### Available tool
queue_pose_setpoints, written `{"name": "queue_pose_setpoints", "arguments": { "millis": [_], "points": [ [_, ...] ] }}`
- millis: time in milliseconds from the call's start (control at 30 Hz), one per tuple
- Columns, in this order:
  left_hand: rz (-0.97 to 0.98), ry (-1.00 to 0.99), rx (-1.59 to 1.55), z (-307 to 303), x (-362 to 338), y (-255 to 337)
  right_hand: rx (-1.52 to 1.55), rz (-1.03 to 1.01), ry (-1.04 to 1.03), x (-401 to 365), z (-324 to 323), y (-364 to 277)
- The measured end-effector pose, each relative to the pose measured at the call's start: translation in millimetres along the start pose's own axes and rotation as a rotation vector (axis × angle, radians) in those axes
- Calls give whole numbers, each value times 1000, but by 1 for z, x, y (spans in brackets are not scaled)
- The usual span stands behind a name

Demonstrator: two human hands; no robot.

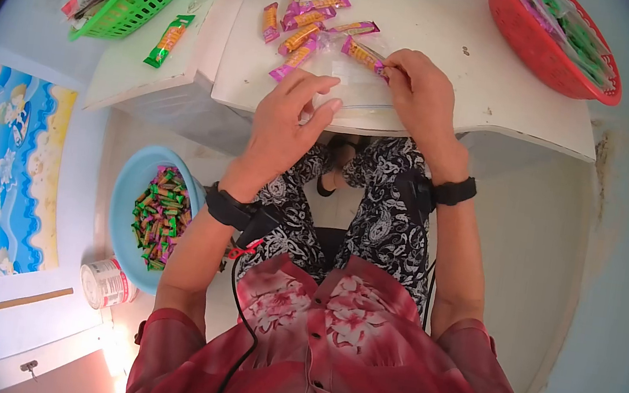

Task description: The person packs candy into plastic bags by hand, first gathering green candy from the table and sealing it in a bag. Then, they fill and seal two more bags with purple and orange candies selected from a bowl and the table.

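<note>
The left hand's (288, 124) grip stands apart, thumb and fingers spread near the near edge of the white counter (504, 103). Just beyond lies a loose cluster of purple-and-orange wrapped packets (301, 36). Rightward, a clear plastic bag (353, 93) lies by that edge; the right hand's (421, 95) grip is clamped on one end of a slim, shiny purple-and-orange packet (362, 54). Pinched only there, it could swivel or slip; a dragging wrist might pull the bag off.

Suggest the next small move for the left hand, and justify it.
Perhaps the left hand should steady the clear plastic: that hand is open close by, while the right hand pinches one end of a purple-and-yellow packet.
</note>
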State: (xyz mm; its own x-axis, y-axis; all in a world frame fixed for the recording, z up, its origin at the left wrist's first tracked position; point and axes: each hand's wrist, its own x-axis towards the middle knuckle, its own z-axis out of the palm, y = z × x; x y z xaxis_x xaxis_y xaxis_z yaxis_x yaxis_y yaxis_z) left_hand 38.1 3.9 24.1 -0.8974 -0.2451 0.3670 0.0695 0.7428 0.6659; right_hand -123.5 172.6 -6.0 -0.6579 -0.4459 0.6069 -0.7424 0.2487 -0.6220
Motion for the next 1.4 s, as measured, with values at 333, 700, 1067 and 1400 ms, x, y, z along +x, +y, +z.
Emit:
{"name": "queue_pose_setpoints", "arguments": {
  "millis": [333, 700, 1067, 1400],
  "points": [
    [38, -160, -118, -12, 7, -18, 651, 500, 166, -57, -48, -59],
    [-123, -143, -342, -8, 10, -10, 617, 637, -67, -75, -52, -79],
    [183, 114, -231, 4, -3, 2, 668, 666, -13, -66, -43, -91],
    [224, -36, -358, 14, -13, -2, 498, 550, -27, -56, -1, -79]
  ]
}}
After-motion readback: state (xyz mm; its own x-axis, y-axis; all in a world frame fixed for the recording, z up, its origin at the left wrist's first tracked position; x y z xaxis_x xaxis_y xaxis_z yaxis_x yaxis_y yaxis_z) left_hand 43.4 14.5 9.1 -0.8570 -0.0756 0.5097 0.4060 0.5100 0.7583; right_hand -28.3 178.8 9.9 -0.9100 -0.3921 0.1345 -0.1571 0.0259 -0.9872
